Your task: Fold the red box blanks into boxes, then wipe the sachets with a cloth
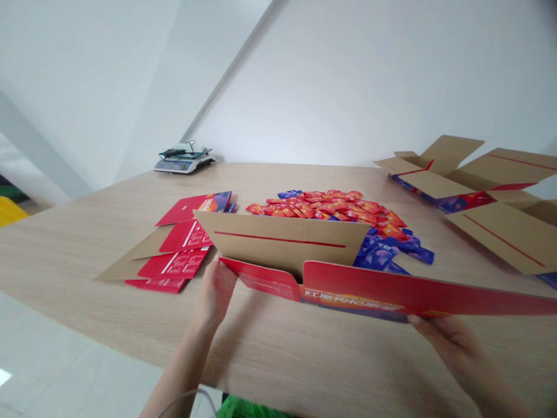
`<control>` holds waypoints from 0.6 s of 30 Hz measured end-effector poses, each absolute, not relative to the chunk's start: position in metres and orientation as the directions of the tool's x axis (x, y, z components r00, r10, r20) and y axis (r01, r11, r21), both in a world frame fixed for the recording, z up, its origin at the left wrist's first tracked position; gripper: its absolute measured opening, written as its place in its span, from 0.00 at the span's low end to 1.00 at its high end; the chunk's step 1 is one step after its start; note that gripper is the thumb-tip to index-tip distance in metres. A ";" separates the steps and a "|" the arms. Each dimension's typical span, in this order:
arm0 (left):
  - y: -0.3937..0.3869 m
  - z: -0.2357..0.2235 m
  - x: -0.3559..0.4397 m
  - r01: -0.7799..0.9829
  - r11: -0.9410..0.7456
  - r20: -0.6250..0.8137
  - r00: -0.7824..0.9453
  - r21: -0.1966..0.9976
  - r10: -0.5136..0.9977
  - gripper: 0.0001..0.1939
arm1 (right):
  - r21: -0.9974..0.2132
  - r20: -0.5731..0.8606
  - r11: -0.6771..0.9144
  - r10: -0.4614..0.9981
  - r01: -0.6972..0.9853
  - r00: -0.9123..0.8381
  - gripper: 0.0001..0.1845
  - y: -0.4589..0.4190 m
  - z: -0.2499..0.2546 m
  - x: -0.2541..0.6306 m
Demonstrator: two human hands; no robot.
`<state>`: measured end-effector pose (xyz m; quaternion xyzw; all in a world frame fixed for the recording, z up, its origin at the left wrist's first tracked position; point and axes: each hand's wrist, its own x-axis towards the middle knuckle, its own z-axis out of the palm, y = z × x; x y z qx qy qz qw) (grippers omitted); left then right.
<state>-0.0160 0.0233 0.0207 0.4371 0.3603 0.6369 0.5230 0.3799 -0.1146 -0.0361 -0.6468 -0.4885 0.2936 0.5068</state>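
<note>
A red printed cardboard box (348, 296), partly unfolded with its flaps spread, is held between my two hands above the near part of the table. One brown inner flap with a red line (282, 235) stands up at its back. My left hand (217, 293) grips the left end by the corner of a red flap. Under the right part of the box, my right hand (448, 337) has its thumb against the lower edge; its other fingers are mostly hidden. Behind the box lies a pile of small red and purple packets (335, 206), partly covered by the flap.
Flat folded red cartons (183, 264) lie stacked at the left on the wooden table (108, 220). A digital scale (185, 161) stands at the back left, with dark items on it. Opened boxes (439, 180) with raised flaps occupy the right side. A white wall (348, 81) rises behind.
</note>
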 end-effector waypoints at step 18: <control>0.010 0.015 -0.035 -0.329 -0.018 0.119 0.288 0.944 0.950 0.31 | -0.930 0.164 0.027 0.923 0.365 0.348 0.20 -0.097 -0.043 0.364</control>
